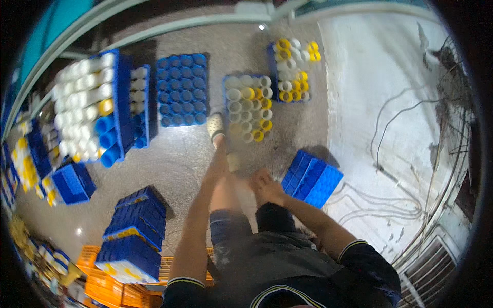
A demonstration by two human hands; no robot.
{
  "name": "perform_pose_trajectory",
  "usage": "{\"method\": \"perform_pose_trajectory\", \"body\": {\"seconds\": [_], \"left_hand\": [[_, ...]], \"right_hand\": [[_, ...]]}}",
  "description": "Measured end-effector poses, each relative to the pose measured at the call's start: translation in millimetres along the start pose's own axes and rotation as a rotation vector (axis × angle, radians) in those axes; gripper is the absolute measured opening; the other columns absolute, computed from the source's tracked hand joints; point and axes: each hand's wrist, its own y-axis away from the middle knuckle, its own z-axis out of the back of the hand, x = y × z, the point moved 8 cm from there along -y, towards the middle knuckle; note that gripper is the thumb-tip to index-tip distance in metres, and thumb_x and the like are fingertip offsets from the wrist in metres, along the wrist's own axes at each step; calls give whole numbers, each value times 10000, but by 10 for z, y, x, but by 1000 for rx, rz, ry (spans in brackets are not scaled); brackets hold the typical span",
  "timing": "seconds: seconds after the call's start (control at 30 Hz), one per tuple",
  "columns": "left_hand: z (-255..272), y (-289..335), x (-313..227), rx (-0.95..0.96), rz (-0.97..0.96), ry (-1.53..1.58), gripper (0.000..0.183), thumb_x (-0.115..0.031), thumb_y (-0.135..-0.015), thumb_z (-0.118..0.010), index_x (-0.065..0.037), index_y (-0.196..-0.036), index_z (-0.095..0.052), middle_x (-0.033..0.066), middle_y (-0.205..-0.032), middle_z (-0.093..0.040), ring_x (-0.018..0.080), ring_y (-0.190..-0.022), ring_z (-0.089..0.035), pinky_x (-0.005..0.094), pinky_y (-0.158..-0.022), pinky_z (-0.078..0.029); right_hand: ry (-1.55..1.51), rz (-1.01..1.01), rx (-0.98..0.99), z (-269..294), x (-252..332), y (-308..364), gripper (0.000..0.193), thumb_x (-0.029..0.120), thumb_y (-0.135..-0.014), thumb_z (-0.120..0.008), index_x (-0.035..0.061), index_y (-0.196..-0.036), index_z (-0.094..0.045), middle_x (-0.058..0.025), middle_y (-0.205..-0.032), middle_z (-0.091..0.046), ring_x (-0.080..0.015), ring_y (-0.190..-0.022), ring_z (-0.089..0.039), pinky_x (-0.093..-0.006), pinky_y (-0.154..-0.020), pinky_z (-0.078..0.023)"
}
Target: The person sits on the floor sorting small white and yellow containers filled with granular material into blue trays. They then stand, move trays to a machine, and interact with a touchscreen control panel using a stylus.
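My right hand (265,187) hangs near the middle of the view, loosely open and slightly blurred, with nothing seen in it. My left arm (191,233) reaches forward over my leg; its hand blends with the lower leg and cannot be made out clearly. Ahead of my feet, a group of white and yellow round open-topped cups (248,105) stands in rows in a blue tray. To its left, a blue tray with round pockets (182,91) lies on the floor. A pale perforated clog (215,127) is between the two. The blue crate (312,178) is nearest to my right hand.
Another blue tray (275,77) of white and yellow cups stands farther right. At left, tall blue crates (122,108) hold white and blue cylinders. Stacked blue crates (134,233) and orange crates (105,287) stand lower left. A white wall (367,133) with loose cables borders the right.
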Motion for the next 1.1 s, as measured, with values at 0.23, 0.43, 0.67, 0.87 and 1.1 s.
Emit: {"method": "perform_pose_trajectory", "body": {"seconds": [0.23,0.43,0.67,0.87,1.1], "left_hand": [[-25,1497,-488,-439,646,623,511,-306,-917,-570,-127,-1393,-521,165,-1396,-541,384,-1273,-516,513,-1063,-411],[-867,2991,-15,-671,863,1117,520,-381,-899,-651,-76,-1314,-582,215,-1245,-619,398,-1130,-608,447,-964,-481],[-1670,4199,450,-747,844,1414,400,-243,-876,-646,60,-1137,-649,260,-1083,-680,379,-1071,-645,400,-938,-476],[-2075,5171,1344,-754,913,1399,238,-141,-866,-603,36,-1004,-685,218,-948,-713,317,-944,-693,373,-857,-511],[-2559,6069,2827,-939,1094,1565,231,-150,-867,-655,29,-1010,-689,113,-821,-711,236,-735,-673,345,-688,-514]], "right_hand": [[-405,-90,435,-27,928,95,363,281,-935,-567,43,-1205,-612,-197,-1133,-674,-370,-1043,-642,-460,-887,-503],[-223,-30,15,611,598,298,332,268,-873,-624,60,-1130,-660,-150,-993,-710,-347,-908,-674,-454,-793,-524],[-66,-334,-21,201,-146,526,278,252,-837,-649,48,-1016,-706,-140,-895,-708,-306,-852,-690,-434,-700,-556],[-293,-681,386,-402,1291,207,423,250,-860,-655,29,-1220,-636,-159,-984,-701,-235,-767,-704,-405,-608,-593],[-393,-215,-56,418,3763,-942,409,308,-890,-658,58,-1213,-625,-163,-1076,-707,-320,-937,-686,-433,-842,-522]]}}
